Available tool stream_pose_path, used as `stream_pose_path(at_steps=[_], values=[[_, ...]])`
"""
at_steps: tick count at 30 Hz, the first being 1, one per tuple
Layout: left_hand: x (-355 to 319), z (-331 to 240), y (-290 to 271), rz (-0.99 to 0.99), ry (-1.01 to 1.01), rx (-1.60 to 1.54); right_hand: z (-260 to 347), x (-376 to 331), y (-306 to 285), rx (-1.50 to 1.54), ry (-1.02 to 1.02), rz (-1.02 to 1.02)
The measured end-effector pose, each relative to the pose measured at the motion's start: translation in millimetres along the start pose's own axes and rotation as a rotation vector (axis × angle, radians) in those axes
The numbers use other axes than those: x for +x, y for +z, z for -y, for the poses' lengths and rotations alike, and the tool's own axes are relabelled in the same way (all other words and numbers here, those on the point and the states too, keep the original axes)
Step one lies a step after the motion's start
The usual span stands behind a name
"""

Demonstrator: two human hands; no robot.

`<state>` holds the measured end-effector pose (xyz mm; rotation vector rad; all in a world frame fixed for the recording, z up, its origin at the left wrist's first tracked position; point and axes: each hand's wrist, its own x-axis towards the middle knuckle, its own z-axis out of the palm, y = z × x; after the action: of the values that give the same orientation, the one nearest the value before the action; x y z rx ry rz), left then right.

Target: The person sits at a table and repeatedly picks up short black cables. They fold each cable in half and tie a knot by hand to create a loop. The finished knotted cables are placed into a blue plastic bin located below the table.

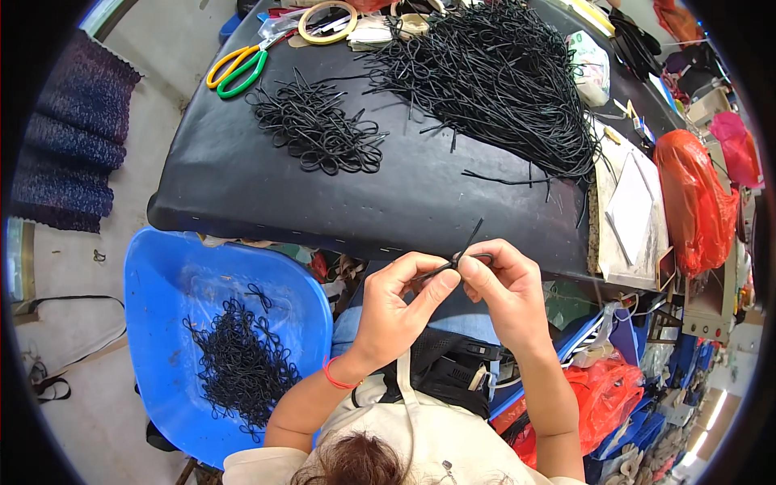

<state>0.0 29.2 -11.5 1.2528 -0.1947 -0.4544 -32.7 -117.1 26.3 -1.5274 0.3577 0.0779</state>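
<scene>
A thin black cord (474,232) is pinched between the fingertips of both my hands, just in front of the table edge. My left hand (398,301) has thumb and forefinger pressed on one side of it. From the other side my right hand (511,299) grips it, thumb against fingers, with a small loop by the knuckle and one end sticking up. Whether a knot lies between the fingertips is too small to tell. Beyond my hands, a big heap of long black cords (501,89) covers the table's far side. A smaller pile of looped cords (319,129) lies to its left.
At my left stands a blue tub (153,339) holding many knotted black loops (242,364). Scissors (257,71) with green and yellow handles and a tape roll (302,28) lie on the black table (242,194). Red plastic bags (693,202) hang at the right.
</scene>
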Motion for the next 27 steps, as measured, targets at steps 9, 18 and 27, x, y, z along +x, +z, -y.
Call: stream_pose_path(at_steps=[9, 18, 27], values=[[-10, 1, 12, -0.105, -0.063, -0.261, -2, -12, 11, 0.151, -0.081, 0.028], [-10, 5, 14, -0.155, -0.095, -0.312, -10, -16, 13, 0.290, 0.010, 0.042], [-10, -9, 5, 0.044, -0.104, 0.040, -4, -3, 12, 0.128, -0.024, -0.069]])
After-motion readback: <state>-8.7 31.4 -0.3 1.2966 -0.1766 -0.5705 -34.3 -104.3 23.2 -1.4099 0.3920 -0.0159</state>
